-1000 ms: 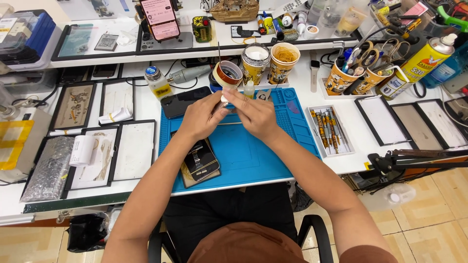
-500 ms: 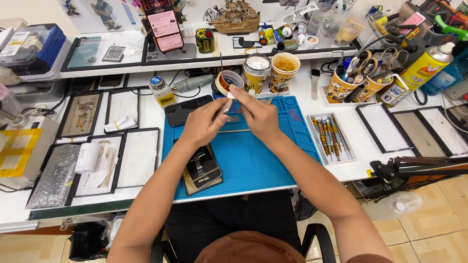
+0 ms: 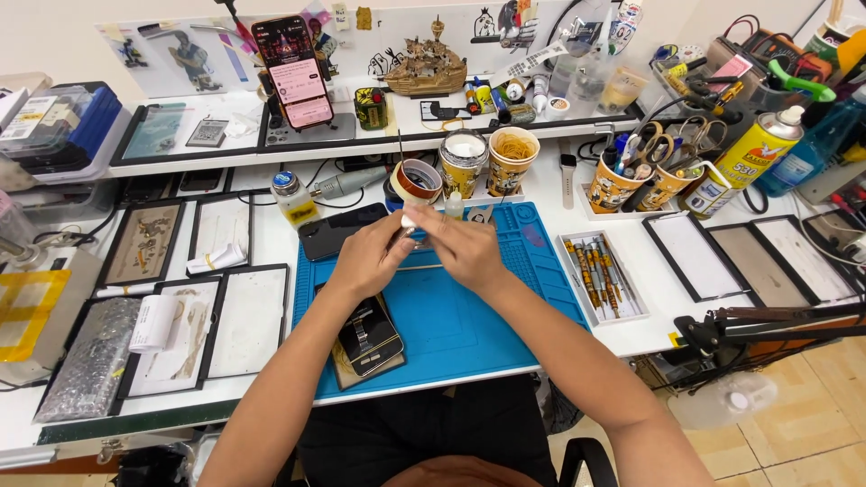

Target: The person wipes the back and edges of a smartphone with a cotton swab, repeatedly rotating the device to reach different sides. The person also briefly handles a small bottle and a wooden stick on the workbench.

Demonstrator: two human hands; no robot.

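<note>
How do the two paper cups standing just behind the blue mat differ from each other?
The left paper cup is covered with a pale lid, while the right paper cup is open and shows a tangle of yellowish strands inside. The left paper cup stands beside the tape roll; the right paper cup stands farther from it. Both are upright, similar in size, with orange-yellow printed sides, just beyond the person's hands, left hand and right hand.

1 head-worn view looks steeply down from above the seat, facing the far wall, taking in the blue mat near and shelf far.
</note>
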